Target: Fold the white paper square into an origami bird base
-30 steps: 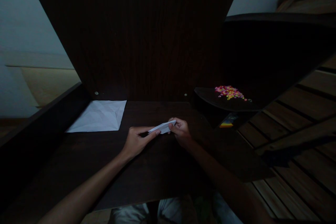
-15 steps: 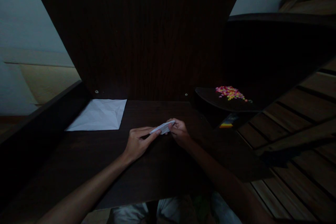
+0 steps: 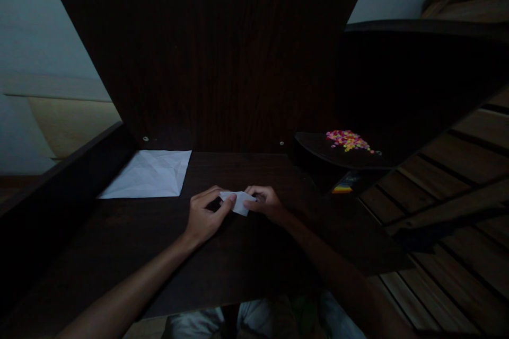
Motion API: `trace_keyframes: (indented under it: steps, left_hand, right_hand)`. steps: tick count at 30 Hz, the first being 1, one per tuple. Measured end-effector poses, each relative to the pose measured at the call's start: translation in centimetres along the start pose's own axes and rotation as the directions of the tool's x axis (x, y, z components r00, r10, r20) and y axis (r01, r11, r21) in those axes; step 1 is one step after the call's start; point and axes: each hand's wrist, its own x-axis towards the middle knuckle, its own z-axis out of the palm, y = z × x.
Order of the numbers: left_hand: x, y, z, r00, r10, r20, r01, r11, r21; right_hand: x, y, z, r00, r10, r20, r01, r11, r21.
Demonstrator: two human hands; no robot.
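A small folded white paper (image 3: 238, 202) lies low over the dark wooden desk (image 3: 238, 259), held between both hands. My left hand (image 3: 204, 215) pinches its left end with thumb and forefinger. My right hand (image 3: 265, 203) grips its right end, fingers curled over it. A larger creased white sheet (image 3: 149, 174) lies flat on the desk at the back left, well away from both hands.
A tall dark wooden back panel (image 3: 207, 53) rises behind the desk. A small dark shelf (image 3: 318, 151) at the right carries a heap of tiny pink and yellow pieces (image 3: 348, 140). A coloured strip (image 3: 344, 184) sits below it. Wooden floorboards (image 3: 449, 180) run along the right.
Both hands have brought the folded paper down from a raised tilt to nearly flat on the desk, and it has shifted slightly left. The large sheet has not moved.
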Motion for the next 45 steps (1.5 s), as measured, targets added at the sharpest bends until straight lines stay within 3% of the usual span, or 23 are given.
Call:
trace_keyframes:
  steps: [5, 9, 14, 20, 29, 45]
  left_hand:
    - [0.5, 0.1, -0.2, 0.992, 0.004, 0.124, 0.007, 0.996, -0.087]
    - [0.6, 0.1, -0.3, 0.974, 0.021, 0.228, 0.012, 0.990, -0.144]
    - [0.5, -0.3, -0.2, 0.975, -0.025, 0.220, 0.063, 0.984, -0.168]
    - [0.4, -0.6, 0.0, 0.972, -0.050, 0.228, 0.098, 0.974, -0.204]
    - [0.3, -1.0, 0.0, 0.974, -0.083, 0.210, 0.127, 0.970, -0.207]
    - [0.4, -1.0, 0.0, 0.981, -0.067, 0.183, 0.119, 0.950, -0.289]
  right_hand:
    - [-0.6, -1.0, 0.7, 0.974, -0.160, 0.162, 0.199, 0.944, -0.262]
    - [-0.9, -0.9, 1.3, 0.950, -0.278, 0.141, 0.312, 0.850, -0.425]
    - [-1.0, -0.7, 1.5, 0.946, -0.299, 0.125, 0.319, 0.796, -0.513]
    - [-1.0, -1.1, 1.7, 0.940, -0.307, 0.149, 0.339, 0.789, -0.513]
    - [-1.0, -0.5, 1.8, 0.964, -0.230, 0.130, 0.264, 0.841, -0.471]
    - [-1.0, -0.7, 1.9, 0.946, -0.299, 0.129, 0.322, 0.809, -0.491]
